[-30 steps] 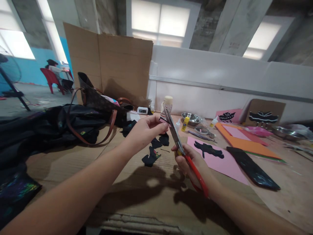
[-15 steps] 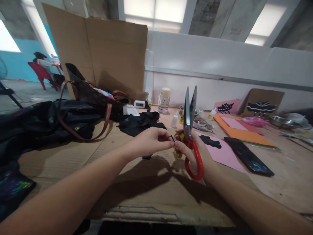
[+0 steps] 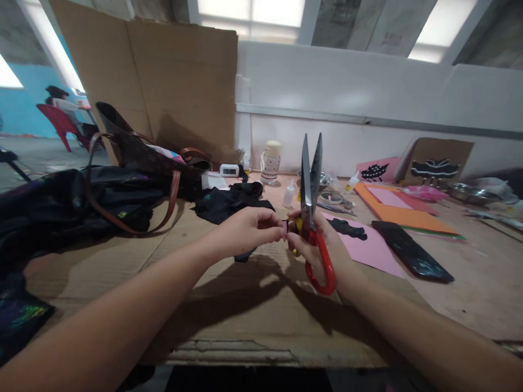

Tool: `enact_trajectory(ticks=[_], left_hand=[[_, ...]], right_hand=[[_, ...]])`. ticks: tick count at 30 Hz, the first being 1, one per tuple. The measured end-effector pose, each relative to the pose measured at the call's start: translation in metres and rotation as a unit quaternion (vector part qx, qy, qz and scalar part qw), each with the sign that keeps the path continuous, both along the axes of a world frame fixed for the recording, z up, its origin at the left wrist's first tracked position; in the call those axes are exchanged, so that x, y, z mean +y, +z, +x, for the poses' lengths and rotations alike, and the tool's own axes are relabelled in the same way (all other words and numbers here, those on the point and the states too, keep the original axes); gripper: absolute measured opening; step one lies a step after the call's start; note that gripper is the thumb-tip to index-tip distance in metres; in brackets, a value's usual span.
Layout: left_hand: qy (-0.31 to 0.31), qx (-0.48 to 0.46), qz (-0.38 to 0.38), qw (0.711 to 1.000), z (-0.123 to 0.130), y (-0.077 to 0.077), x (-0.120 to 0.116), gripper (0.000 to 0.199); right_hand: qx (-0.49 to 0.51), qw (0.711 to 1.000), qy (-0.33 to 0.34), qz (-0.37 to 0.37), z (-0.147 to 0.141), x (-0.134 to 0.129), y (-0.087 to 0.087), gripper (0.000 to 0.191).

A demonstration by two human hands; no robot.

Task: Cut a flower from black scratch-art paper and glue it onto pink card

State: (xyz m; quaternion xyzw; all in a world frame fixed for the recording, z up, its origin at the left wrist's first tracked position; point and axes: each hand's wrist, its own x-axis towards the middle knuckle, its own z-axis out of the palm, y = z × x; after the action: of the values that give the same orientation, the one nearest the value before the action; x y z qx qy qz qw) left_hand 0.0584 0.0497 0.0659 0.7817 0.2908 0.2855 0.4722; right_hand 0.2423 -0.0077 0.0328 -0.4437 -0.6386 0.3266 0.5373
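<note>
My left hand (image 3: 249, 231) is closed, thumb and forefinger pinching a small pink and black piece (image 3: 285, 226). It meets the fingertips of my right hand (image 3: 322, 245), which is wrapped round a pair of scissors (image 3: 312, 196). The scissors' blades point up and stand slightly apart, with a red handle loop hanging below. Something yellow (image 3: 297, 228) shows between my right fingers; most of it is hidden. Black fabric (image 3: 229, 201) lies beyond my left hand. A pink sheet (image 3: 370, 253) bearing a black cut-out (image 3: 349, 228) lies right of my right hand.
Cardboard (image 3: 245, 321) covers the near table. A handbag (image 3: 139, 152) and shiny black cloth (image 3: 118, 196) lie left. Behind stand a bottle (image 3: 271, 163), a small digital clock (image 3: 229, 171) and a glue bottle (image 3: 289, 195). Right are a dark phone-like slab (image 3: 412, 250) and orange sheets (image 3: 404, 215).
The small piece between my fingertips has turned, so its pink side now shows more. Both hands and the scissors remain close together; the whole view has shifted slightly.
</note>
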Motion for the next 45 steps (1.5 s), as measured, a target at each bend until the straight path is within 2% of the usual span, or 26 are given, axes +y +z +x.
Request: enact_trajectory(ticks=[5, 9, 14, 20, 25, 33, 45], left_hand=[[0.01, -0.003, 0.015, 1.0, -0.002, 0.004, -0.001, 0.023], [0.034, -0.047, 0.024, 0.998, -0.008, 0.012, 0.004, 0.025], [0.084, -0.134, 0.011, 0.987, -0.017, 0.021, 0.009, 0.032], [0.083, -0.175, 0.03, 0.98, -0.017, 0.021, 0.01, 0.032], [0.079, -0.172, 0.052, 0.98, -0.017, 0.019, 0.012, 0.027], [0.082, -0.177, 0.035, 0.98, -0.016, 0.022, 0.008, 0.025], [0.085, -0.198, 0.024, 0.976, -0.013, 0.021, 0.007, 0.023]], right_hand=[[-0.005, 1.0, 0.013, -0.017, 0.0, -0.002, 0.003, 0.031], [-0.052, 0.998, 0.033, -0.002, 0.004, -0.004, 0.001, 0.026], [-0.071, 0.996, 0.055, -0.019, 0.006, -0.003, -0.009, 0.049], [-0.064, 0.994, 0.085, -0.034, 0.002, -0.006, -0.008, 0.062], [-0.108, 0.99, 0.081, -0.035, 0.002, -0.009, -0.004, 0.058], [-0.117, 0.99, 0.059, -0.05, 0.003, -0.009, -0.005, 0.048], [-0.114, 0.991, 0.06, -0.046, 0.002, -0.007, -0.005, 0.052]])
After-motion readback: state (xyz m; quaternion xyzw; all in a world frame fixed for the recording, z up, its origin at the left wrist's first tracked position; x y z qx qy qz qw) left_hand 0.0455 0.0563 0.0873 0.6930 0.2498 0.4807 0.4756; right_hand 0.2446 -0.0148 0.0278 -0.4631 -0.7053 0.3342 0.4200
